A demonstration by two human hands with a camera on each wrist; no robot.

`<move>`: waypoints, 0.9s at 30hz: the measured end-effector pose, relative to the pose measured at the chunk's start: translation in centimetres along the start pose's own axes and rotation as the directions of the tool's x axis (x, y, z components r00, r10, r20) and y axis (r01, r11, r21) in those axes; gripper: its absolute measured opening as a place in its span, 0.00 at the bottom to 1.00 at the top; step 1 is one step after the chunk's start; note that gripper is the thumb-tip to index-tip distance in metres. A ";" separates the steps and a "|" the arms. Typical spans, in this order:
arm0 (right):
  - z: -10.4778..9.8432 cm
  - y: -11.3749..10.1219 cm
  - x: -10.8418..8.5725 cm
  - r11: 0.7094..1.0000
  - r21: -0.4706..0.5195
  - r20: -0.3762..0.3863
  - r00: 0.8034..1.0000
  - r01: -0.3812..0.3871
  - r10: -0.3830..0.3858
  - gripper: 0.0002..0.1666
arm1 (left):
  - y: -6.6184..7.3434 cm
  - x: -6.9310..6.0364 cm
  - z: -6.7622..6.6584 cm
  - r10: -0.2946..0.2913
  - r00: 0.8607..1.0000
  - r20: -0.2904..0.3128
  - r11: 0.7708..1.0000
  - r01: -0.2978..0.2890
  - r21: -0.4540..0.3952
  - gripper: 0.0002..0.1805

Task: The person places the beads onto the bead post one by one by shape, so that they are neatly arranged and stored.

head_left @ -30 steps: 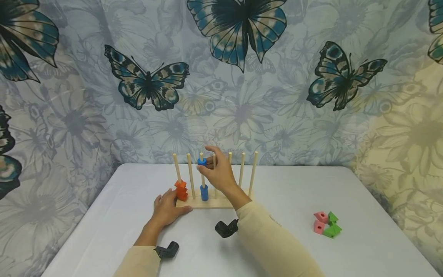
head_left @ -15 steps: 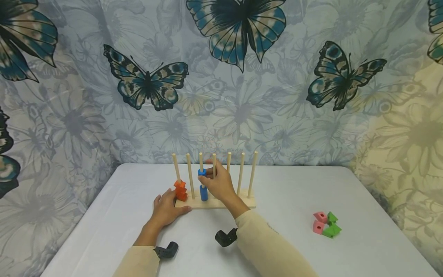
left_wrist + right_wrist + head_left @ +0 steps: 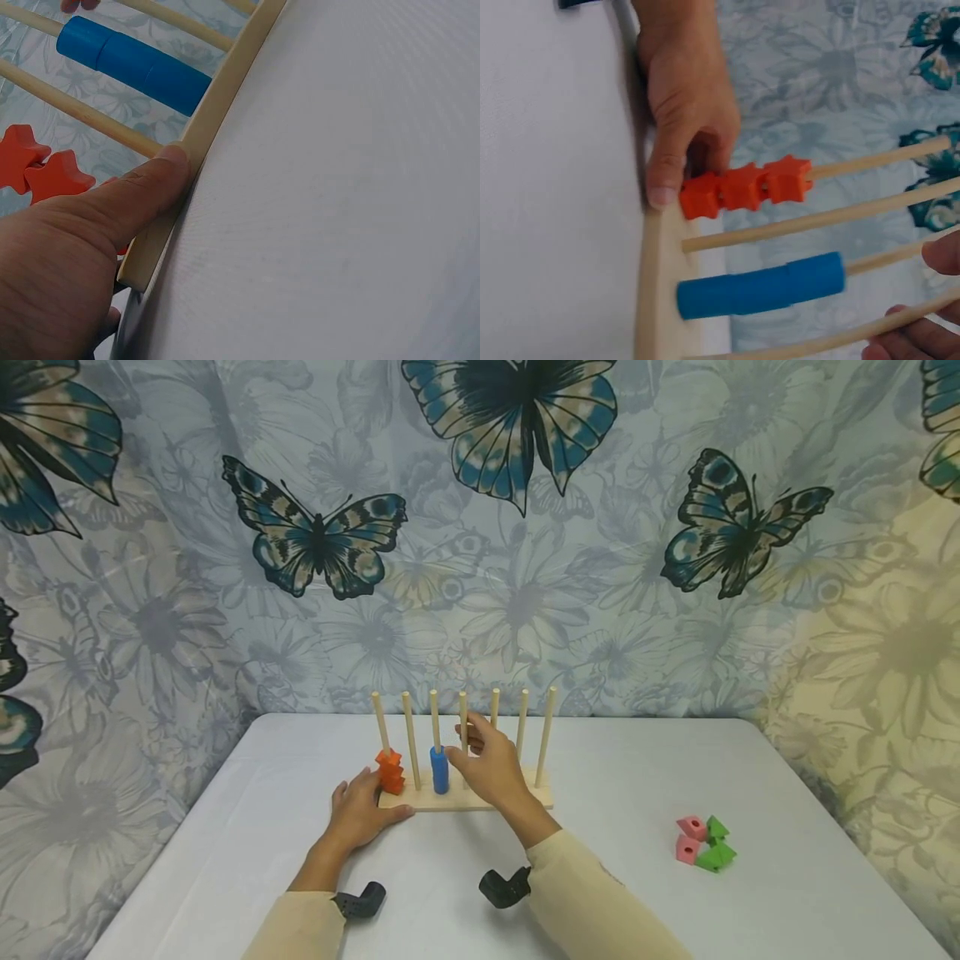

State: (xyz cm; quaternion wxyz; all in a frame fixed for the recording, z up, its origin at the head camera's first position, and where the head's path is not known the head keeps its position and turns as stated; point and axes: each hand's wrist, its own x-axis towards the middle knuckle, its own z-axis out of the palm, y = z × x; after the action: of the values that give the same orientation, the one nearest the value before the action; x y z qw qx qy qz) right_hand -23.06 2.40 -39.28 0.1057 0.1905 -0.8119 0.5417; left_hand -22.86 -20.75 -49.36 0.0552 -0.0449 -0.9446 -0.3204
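Your left hand [image 3: 360, 814] grips rack [image 3: 450, 804]; your right hand [image 3: 489, 764], parted, empty, straddles peg [image 3: 463, 708]: hasty withdrawal could snag it, tip rack.

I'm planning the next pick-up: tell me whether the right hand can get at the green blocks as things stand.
Probably yes: the right hand seems to hold nothing, and nothing covers the green blocks. It would likely need to draw clear of the wooden pegs first.
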 end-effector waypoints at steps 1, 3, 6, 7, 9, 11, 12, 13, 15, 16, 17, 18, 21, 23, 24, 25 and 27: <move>-0.4 -0.2 -0.2 1.000 -0.008 0.000 1.000 0.013 -0.013 0.31 | 0.0 0.0 0.0 0.000 1.000 -0.001 1.000 0.000 0.004 0.44; -1.3 -0.8 -0.7 0.999 -0.026 -0.005 0.999 0.043 -0.044 0.32 | 0.0 0.1 0.1 -0.001 1.000 -0.002 1.000 0.001 0.011 0.44; -2.9 -1.6 -1.6 0.995 -0.037 -0.015 0.995 0.094 -0.094 0.31 | 0.1 0.1 0.1 -0.007 1.000 0.000 1.000 0.007 0.014 0.44; -3.5 -1.8 -1.9 0.993 -0.040 -0.020 0.993 0.113 -0.114 0.31 | 0.1 0.1 0.1 -0.009 1.000 0.001 1.000 0.009 0.015 0.44; -4.7 -2.3 -2.5 0.987 -0.037 -0.029 0.987 0.157 -0.158 0.31 | 0.1 0.1 0.0 -0.014 1.000 0.003 1.000 0.014 0.010 0.44; -5.9 -2.6 -3.1 0.980 -0.041 -0.044 0.980 0.193 -0.195 0.30 | 0.2 0.0 0.0 -0.016 1.000 0.003 1.000 0.016 0.009 0.43; -6.6 -2.7 -3.4 0.977 -0.040 -0.052 0.976 0.209 -0.211 0.30 | 0.1 0.0 0.0 -0.018 1.000 0.004 1.000 0.018 0.008 0.43; -7.3 -2.8 -3.6 0.973 -0.041 -0.062 0.972 0.225 -0.227 0.30 | 0.1 0.0 0.0 -0.017 1.000 0.003 1.000 0.017 0.006 0.43; -8.6 -2.9 -4.2 0.967 -0.054 -0.083 0.964 0.248 -0.252 0.31 | 0.1 0.0 0.0 -0.014 1.000 0.001 1.000 0.014 0.005 0.43; -9.3 -2.9 -4.5 0.964 -0.067 -0.096 0.960 0.257 -0.263 0.31 | 0.1 0.0 0.0 -0.011 1.000 0.001 1.000 0.011 0.005 0.43; -10.0 -2.9 -4.8 0.960 -0.082 -0.107 0.955 0.268 -0.275 0.31 | 0.0 0.1 0.0 -0.008 1.000 0.002 1.000 0.008 0.005 0.43; -10.7 -2.9 -5.0 0.956 -0.097 -0.120 0.950 0.277 -0.287 0.30 | 0.0 0.1 0.0 -0.005 1.000 0.003 1.000 0.005 0.004 0.43; -12.7 -2.8 -5.8 0.944 -0.150 -0.156 0.936 0.294 -0.316 0.30 | 0.0 0.1 -0.1 0.006 1.000 0.009 1.000 -0.006 0.001 0.42; -14.0 -2.5 -6.3 0.935 -0.184 -0.171 0.927 0.303 -0.334 0.30 | 0.0 0.1 -0.1 0.009 1.000 0.013 1.000 -0.009 0.000 0.42; -14.6 -2.4 -6.6 0.932 -0.193 -0.177 0.923 0.307 -0.340 0.30 | 0.0 0.1 -0.1 0.010 1.000 0.013 1.000 -0.010 -0.001 0.43; -15.2 -2.2 -6.8 0.929 -0.204 -0.182 0.921 0.308 -0.345 0.31 | 0.0 0.1 -0.1 0.008 1.000 0.014 1.000 -0.008 -0.003 0.43; -16.4 -1.9 -7.3 0.926 -0.224 -0.185 0.919 0.305 -0.348 0.32 | 0.0 0.1 -0.1 0.002 1.000 0.015 1.000 -0.002 -0.002 0.43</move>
State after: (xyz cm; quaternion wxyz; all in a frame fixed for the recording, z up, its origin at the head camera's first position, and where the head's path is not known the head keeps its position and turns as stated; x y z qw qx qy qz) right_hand -16.18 18.29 -34.04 0.3023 0.2511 -0.7996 0.4540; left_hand -22.93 -20.81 -49.25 0.0484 -0.0484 -0.9446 -0.3210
